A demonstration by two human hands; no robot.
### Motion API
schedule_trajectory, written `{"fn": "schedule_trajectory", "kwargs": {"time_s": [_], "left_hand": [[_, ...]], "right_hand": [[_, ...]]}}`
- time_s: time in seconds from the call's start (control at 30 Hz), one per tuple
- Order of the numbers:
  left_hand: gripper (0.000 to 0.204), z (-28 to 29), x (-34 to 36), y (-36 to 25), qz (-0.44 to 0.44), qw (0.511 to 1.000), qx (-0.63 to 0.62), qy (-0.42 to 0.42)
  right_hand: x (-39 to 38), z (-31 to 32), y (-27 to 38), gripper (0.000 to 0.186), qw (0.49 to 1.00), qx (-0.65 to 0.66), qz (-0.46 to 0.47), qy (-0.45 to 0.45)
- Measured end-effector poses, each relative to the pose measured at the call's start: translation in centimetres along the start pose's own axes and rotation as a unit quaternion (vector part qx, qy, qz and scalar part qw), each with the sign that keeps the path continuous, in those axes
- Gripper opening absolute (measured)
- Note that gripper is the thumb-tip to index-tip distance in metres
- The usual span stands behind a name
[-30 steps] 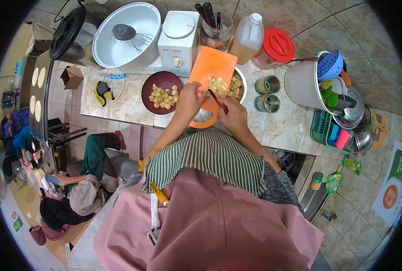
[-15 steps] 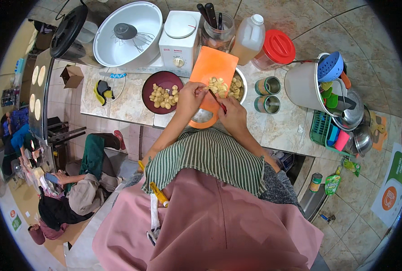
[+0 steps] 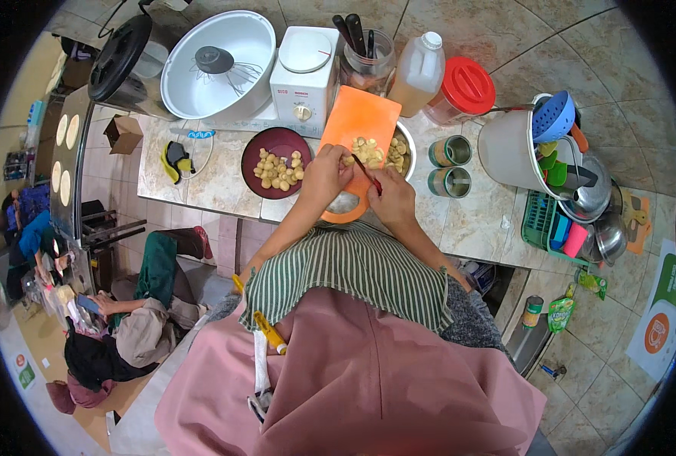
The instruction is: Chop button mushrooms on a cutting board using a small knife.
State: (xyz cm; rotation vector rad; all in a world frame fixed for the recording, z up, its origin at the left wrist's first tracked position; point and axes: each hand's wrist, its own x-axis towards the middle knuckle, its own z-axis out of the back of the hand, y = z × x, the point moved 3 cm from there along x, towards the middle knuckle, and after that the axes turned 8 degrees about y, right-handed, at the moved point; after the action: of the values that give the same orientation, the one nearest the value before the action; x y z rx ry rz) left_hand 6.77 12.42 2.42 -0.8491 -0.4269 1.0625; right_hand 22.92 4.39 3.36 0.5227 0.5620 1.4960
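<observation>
An orange cutting board [image 3: 359,114] lies on the counter in front of me, with pale mushroom slices [image 3: 368,152] on it. My right hand [image 3: 393,197] grips a small knife [image 3: 376,183] by its red handle, the blade pointing toward the left fingertips. Over the board's left side, my left hand [image 3: 327,178] pinches what looks like a whole button mushroom [image 3: 348,160], partly hidden by the fingers. To the left stands a maroon plate [image 3: 271,137] holding several whole mushrooms [image 3: 281,175]. A metal bowl [image 3: 409,161] with slices sits partly under the board's right edge.
Two opened cans [image 3: 450,150] stand right of the bowl. Behind the board are a white mixer [image 3: 304,76], a jar of knives [image 3: 368,64], a plastic jug [image 3: 419,72] and a red-lidded container [image 3: 467,83]. A utensil bucket [image 3: 505,148] is at right; another person sits at left.
The whole view has shifted slightly. My left fingers have moved a little at the knife blade; both hands stay over the board with the same hold.
</observation>
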Motion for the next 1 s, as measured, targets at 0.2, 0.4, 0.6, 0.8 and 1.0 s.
{"fn": "schedule_trajectory", "kwargs": {"time_s": [0.2,0.4,0.6,0.8,1.0], "left_hand": [[0.025,-0.4,-1.6,0.3,-0.043,0.998,-0.017,-0.049],[0.022,-0.8,-1.8,1.3,0.054,0.989,-0.111,-0.086],[0.020,-0.9,-2.1,1.2,0.135,0.958,-0.243,-0.068],[0.019,-1.5,-2.2,1.7,0.131,0.957,-0.241,-0.090],[0.019,-1.5,-2.1,1.2,0.133,0.963,-0.216,-0.093]], "right_hand": [[-0.1,0.0,0.0,0.033,1.000,0.005,0.013,0.000],[-0.4,0.1,0.1,0.032,0.999,-0.021,0.032,0.009],[-0.4,0.2,0.6,0.033,0.999,-0.027,0.023,0.013],[-0.3,0.8,1.6,0.033,0.997,-0.050,0.060,0.011],[-0.7,1.0,1.9,0.032,0.994,-0.056,0.094,-0.018]]}}
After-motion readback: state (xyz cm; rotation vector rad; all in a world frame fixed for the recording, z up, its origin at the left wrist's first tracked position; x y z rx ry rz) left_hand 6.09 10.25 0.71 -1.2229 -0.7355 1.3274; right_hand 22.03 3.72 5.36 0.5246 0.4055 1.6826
